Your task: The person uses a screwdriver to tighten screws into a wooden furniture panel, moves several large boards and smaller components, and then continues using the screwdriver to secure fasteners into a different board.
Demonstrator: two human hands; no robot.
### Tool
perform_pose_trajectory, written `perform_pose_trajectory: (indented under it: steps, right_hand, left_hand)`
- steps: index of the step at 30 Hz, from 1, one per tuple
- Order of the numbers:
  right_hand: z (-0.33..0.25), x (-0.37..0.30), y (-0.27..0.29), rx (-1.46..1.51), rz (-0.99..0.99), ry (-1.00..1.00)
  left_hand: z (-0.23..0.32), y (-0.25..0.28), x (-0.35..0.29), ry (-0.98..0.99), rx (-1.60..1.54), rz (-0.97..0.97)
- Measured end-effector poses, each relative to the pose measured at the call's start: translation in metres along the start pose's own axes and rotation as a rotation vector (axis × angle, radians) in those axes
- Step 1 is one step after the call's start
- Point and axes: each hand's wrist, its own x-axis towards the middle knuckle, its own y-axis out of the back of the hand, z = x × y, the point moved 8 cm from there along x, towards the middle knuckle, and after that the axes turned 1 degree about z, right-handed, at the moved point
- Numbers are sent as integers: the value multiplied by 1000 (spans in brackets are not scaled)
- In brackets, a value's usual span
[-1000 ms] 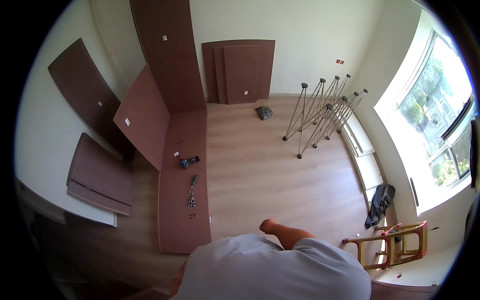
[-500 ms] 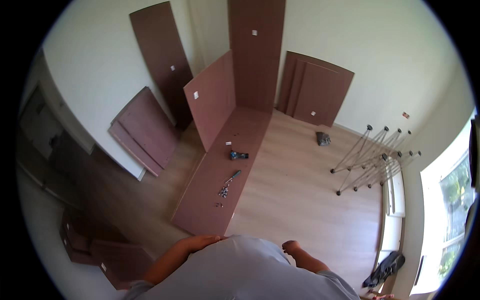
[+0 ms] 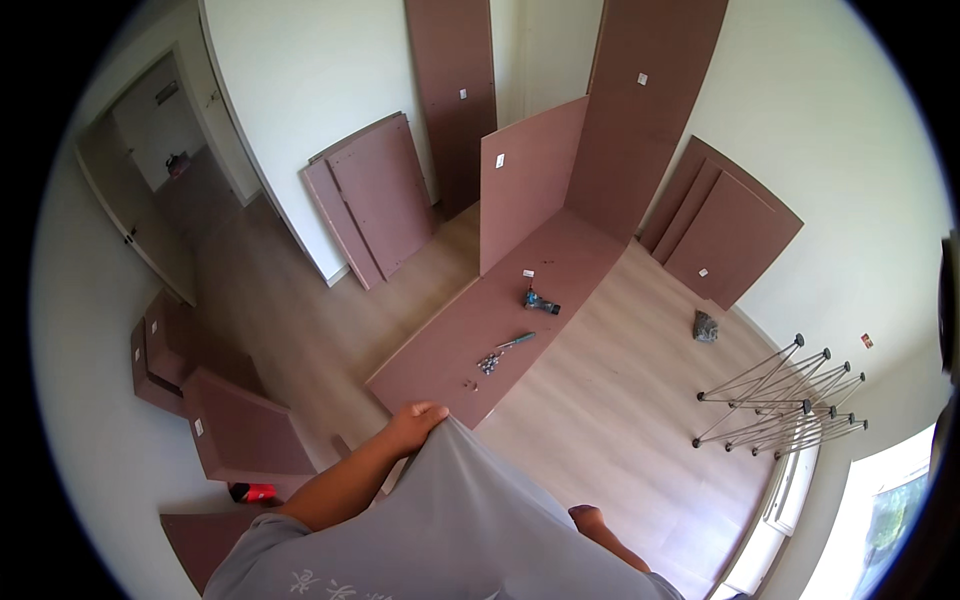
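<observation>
My left hand (image 3: 420, 420) is closed on the hem of my grey shirt (image 3: 470, 500), pulling the cloth out into a taut fold. At the shirt's right edge, my right hand (image 3: 588, 518) is curled and partly hidden; whatever it may hold does not show. In front of me a long reddish-brown board (image 3: 440, 350) lies flat on the floor. On it rest a blue and black cordless drill (image 3: 541, 302), a screwdriver with a teal handle (image 3: 518, 340), a small pile of metal fittings (image 3: 489, 362) and a few loose small parts (image 3: 471, 385).
An upright panel (image 3: 530, 185) and a tall panel (image 3: 645, 130) stand on the board's far part. More panels lean on the walls (image 3: 385, 200) (image 3: 720, 225). A grey bag (image 3: 705, 326) and a folding metal frame (image 3: 780, 400) are at right. Brown boxes (image 3: 245, 425) stand at left.
The view has swung left, showing more of the doorway. My left hand has lifted and drawn the shirt hem up and outward. My right hand remains low beside the shirt.
</observation>
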Motion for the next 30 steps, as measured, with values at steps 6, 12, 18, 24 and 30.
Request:
perform_pose_trajectory:
  steps: [6,12,18,24,30]
  right_hand:
    - [49,23,12,883,105,-338]
    - [12,33,57,1234,116,-625]
    - [23,4,64,1039,130,-609]
    - [44,7,19,-82,-136,-25]
    - [52,14,51,249,-108,-92]
  left_hand:
    - [-69,23,33,-170,341,74]
    - [-416,156,-87,368,1316,-196]
    - [-458,159,-217,598,1089,-178]
    - [-442,109,-133,283,914,-8]
    - [-235,46,-42,58,449,183]
